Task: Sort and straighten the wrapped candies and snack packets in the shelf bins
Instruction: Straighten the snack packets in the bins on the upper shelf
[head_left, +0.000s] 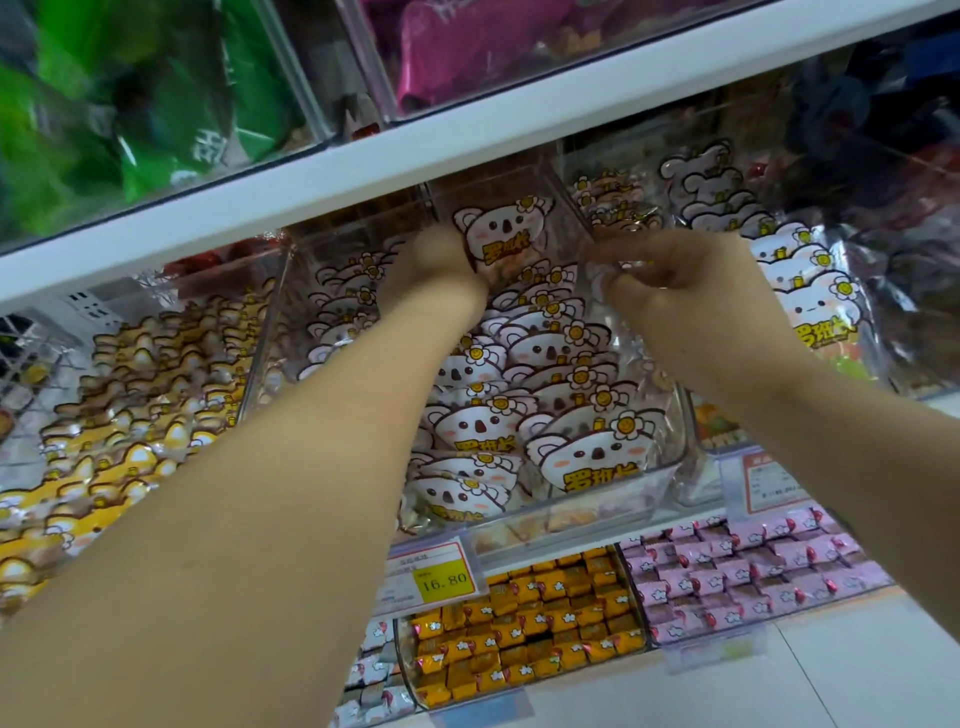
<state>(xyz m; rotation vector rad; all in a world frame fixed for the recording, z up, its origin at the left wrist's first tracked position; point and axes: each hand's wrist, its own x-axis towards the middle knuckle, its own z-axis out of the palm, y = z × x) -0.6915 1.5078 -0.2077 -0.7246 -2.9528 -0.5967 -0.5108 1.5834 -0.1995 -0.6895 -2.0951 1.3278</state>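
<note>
Both forearms reach up into the clear plastic bin (670, 457): left hand (441, 260) grips the upright white koala-faced packet (501, 234) at the back; right hand (691, 291), level alongside, pinches a clear wrapper (597, 270).

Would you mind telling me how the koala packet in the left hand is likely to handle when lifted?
The koala packet is probably light and floppy: thin, glossy film. It may slip in the left hand. Its neighbours lean on each other, so it likely won't stand alone.

Left hand (441, 260) grips an upright koala packet (501, 228) in the clear bin (597, 499); right hand (691, 291) pinches another wrapper.
</note>
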